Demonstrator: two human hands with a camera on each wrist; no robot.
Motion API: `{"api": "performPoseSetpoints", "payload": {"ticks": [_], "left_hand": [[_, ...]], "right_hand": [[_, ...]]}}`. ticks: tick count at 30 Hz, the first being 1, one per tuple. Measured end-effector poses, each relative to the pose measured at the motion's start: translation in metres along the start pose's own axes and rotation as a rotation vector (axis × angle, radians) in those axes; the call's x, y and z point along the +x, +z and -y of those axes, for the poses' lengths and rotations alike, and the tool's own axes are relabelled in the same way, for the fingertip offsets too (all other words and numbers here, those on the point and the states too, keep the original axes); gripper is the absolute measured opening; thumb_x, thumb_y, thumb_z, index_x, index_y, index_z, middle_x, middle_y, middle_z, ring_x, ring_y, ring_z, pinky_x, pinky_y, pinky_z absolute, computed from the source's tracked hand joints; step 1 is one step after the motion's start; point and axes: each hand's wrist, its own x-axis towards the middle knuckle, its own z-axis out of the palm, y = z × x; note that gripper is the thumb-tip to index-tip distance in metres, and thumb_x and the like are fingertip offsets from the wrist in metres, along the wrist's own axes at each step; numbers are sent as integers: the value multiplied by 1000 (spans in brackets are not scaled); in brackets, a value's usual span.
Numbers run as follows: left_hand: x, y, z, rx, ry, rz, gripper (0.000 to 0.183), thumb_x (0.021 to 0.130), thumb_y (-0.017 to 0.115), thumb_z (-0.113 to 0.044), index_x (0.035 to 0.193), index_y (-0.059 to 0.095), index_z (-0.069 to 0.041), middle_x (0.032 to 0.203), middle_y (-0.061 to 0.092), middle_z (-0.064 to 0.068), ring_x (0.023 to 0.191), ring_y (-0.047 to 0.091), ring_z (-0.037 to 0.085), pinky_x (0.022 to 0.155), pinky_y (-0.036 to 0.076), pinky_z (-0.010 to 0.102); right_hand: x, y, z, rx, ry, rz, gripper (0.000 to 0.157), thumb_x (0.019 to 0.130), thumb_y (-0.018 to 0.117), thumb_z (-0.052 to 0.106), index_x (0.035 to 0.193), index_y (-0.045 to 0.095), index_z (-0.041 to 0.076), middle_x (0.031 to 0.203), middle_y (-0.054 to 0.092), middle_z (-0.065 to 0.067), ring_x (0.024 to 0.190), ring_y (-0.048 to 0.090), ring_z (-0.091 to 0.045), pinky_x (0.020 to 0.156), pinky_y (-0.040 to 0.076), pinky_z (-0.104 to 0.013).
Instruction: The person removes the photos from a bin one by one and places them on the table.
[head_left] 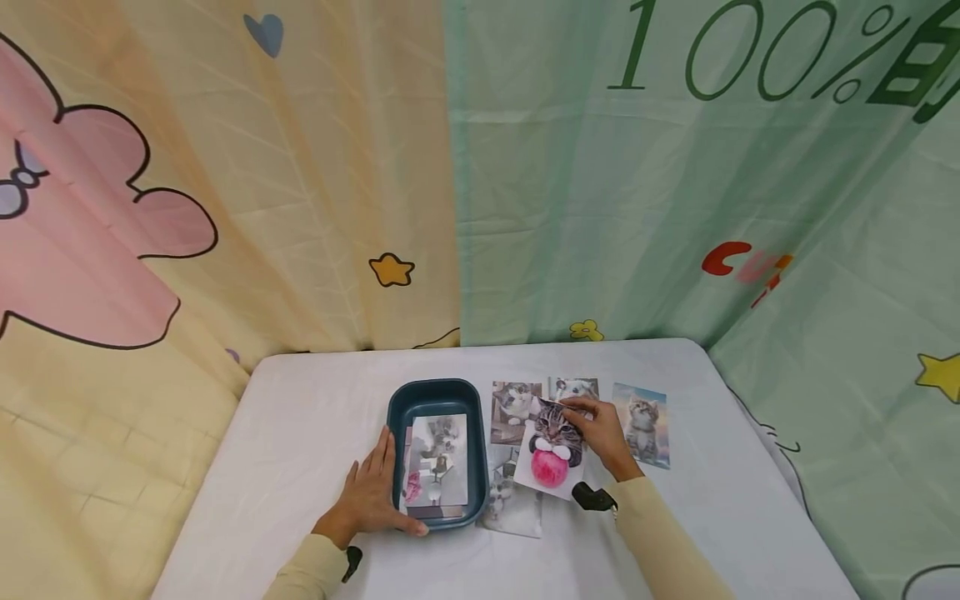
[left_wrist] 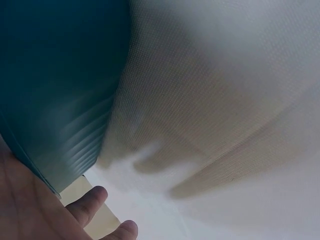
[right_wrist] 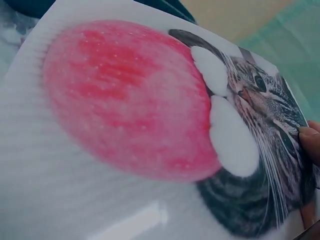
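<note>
My right hand [head_left: 598, 429] pinches a photo card [head_left: 542, 479] of a striped cat with a pink pom-pom by its upper edge. In the right wrist view the same card [right_wrist: 130, 100] fills most of the picture, and a fingertip [right_wrist: 311, 140] presses on its edge. The card is held over other cat photos on the table. My left hand [head_left: 369, 492] rests against the left side of a dark teal tray [head_left: 483, 467], fingers extended along its rim. Inside the tray lies a stack of photo cards [head_left: 450, 442]. In the left wrist view the tray's outer wall [left_wrist: 60, 90] shows beside the fingers.
On the white-covered table [head_left: 322, 408] lie a kitten photo [head_left: 651, 425] at the right, two cat photos [head_left: 510, 408] [head_left: 573, 387] behind the held card, and a pale cat photo [head_left: 513, 517] partly under it. Printed curtains [head_left: 525, 250] hang behind the table.
</note>
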Motion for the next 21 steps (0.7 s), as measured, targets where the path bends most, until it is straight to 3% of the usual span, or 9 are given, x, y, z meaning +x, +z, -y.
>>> {"api": "performPoseSetpoints", "payload": {"ticks": [7,11,16,19,21], "left_hand": [[1,0,3,1,1,-17,155,43,85,-69,152,3,3,161,-4,17,140,22,44,110,12,67],[2,2,4,1,2,-15,156,42,84,-72,153,2,2,161,-5,16,140,21,44,110,10,66],[2,0,5,-9,7,-8,157,42,84,-71,153,1,1,161,-7,15,141,19,44,110,9,67],[2,-1,5,-13,9,-10,157,42,85,-71,152,0,2,161,-7,16,141,20,44,109,10,67],[2,-1,5,-8,8,-11,157,42,84,-71,152,0,2,161,-8,15,141,20,43,110,10,67]], "right_hand": [[-10,-19,-29,-66,43,14,22,93,64,9,112,70,0,112,66,-16,93,54,-18,69,41,-26],[-17,-25,-40,-100,43,34,19,92,64,4,108,70,-3,107,68,-17,88,56,-16,68,44,-24],[-23,-28,-48,-141,41,56,16,90,65,1,104,70,-6,97,69,-20,65,51,-13,58,42,-25],[-26,-26,-52,-154,65,56,16,90,66,2,103,71,-5,106,66,-23,54,47,-14,51,41,-26],[-28,-24,-54,-181,65,45,16,89,66,2,103,72,-3,108,66,-24,57,50,-15,53,42,-26]]}}
